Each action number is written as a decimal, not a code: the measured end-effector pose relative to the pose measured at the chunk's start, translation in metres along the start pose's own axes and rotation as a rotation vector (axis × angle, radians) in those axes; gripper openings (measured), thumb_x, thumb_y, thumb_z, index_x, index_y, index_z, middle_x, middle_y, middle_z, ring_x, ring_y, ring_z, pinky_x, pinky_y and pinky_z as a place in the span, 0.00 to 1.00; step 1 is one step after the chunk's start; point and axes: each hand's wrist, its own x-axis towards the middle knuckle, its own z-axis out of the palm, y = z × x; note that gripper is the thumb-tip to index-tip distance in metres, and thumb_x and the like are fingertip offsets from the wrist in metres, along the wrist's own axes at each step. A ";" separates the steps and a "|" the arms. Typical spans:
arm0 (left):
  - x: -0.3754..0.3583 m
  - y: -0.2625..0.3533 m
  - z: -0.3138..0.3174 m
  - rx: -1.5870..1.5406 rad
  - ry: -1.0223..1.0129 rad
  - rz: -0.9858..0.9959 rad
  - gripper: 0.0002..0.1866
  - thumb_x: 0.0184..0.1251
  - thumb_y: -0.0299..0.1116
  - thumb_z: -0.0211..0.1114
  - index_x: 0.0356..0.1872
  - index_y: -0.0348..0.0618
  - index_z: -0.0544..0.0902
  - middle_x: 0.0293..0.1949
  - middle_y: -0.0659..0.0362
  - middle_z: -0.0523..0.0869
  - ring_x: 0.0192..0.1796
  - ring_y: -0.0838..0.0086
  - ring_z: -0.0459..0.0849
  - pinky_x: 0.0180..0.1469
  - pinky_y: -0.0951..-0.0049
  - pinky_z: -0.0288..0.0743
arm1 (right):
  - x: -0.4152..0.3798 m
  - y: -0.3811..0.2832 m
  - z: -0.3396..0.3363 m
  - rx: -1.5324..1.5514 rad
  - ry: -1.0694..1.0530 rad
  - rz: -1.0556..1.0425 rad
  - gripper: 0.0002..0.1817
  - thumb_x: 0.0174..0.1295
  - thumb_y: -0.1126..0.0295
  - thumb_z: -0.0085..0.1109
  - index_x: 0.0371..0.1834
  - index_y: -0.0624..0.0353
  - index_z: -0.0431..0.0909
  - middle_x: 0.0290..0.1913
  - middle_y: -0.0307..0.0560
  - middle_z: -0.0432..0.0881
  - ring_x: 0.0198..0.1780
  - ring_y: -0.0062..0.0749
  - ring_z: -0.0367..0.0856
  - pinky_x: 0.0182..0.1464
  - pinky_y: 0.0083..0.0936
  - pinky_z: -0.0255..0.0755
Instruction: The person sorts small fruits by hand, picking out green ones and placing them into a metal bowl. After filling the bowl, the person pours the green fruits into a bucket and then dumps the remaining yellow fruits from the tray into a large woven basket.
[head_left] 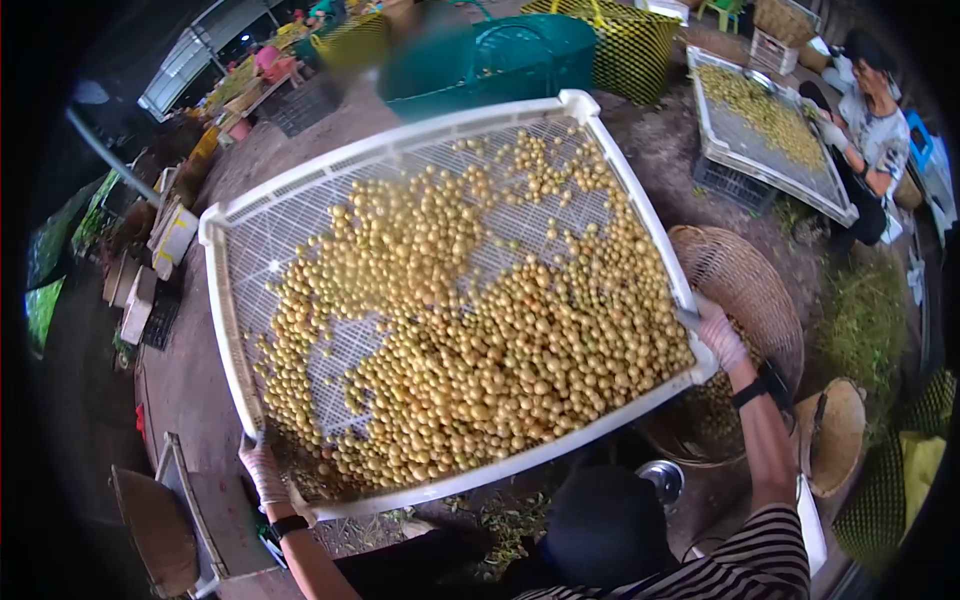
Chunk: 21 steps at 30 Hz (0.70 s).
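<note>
A large white mesh tray (460, 478) is held up in front of me, slanting in the view. Small round yellow-brown fruits (520, 350) cover much of its mesh, thickest toward the near and right sides. My left hand (262, 470), in a pale glove, grips the near left corner. On the right side rail, near the close corner, my gloved right hand (720, 335) is closed on the frame. Below and beside that hand stands a round wicker basket (745, 275) with more fruit in it, partly hidden by the tray.
Green tubs (535, 60) and a yellow-black woven bag (635, 55) stand beyond the tray. At the right, a co-worker (875, 130) sits at another fruit-filled tray (708, 115). A wooden-framed stool or chair (185, 510) is at lower left, a small basket (835, 435) at lower right.
</note>
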 end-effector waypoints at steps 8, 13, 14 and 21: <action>0.019 0.081 0.099 0.034 -0.152 0.088 0.19 0.60 0.39 0.75 0.46 0.36 0.84 0.32 0.67 0.84 0.28 0.83 0.74 0.30 0.78 0.68 | -0.048 0.019 -0.033 0.079 0.162 0.193 0.25 0.65 0.68 0.63 0.64 0.65 0.73 0.53 0.41 0.83 0.48 0.21 0.76 0.54 0.21 0.71; 0.034 0.087 0.123 -0.013 -0.235 0.103 0.16 0.59 0.33 0.74 0.45 0.37 0.84 0.33 0.65 0.85 0.28 0.79 0.77 0.31 0.76 0.71 | -0.088 0.063 -0.017 0.108 0.237 0.214 0.23 0.63 0.66 0.64 0.61 0.63 0.76 0.46 0.40 0.85 0.45 0.22 0.78 0.50 0.26 0.74; 0.047 0.082 0.126 -0.029 -0.294 0.063 0.15 0.59 0.32 0.74 0.45 0.37 0.84 0.34 0.65 0.85 0.30 0.79 0.77 0.32 0.77 0.71 | -0.108 0.062 -0.017 0.042 0.239 0.277 0.23 0.63 0.65 0.64 0.59 0.63 0.77 0.45 0.41 0.85 0.45 0.22 0.78 0.50 0.26 0.74; 0.053 0.084 0.119 0.083 -0.347 0.020 0.19 0.60 0.38 0.75 0.47 0.38 0.83 0.33 0.65 0.84 0.31 0.77 0.79 0.31 0.74 0.74 | -0.106 0.047 -0.015 0.309 0.258 0.400 0.24 0.63 0.62 0.66 0.60 0.62 0.77 0.46 0.36 0.85 0.43 0.19 0.78 0.47 0.22 0.73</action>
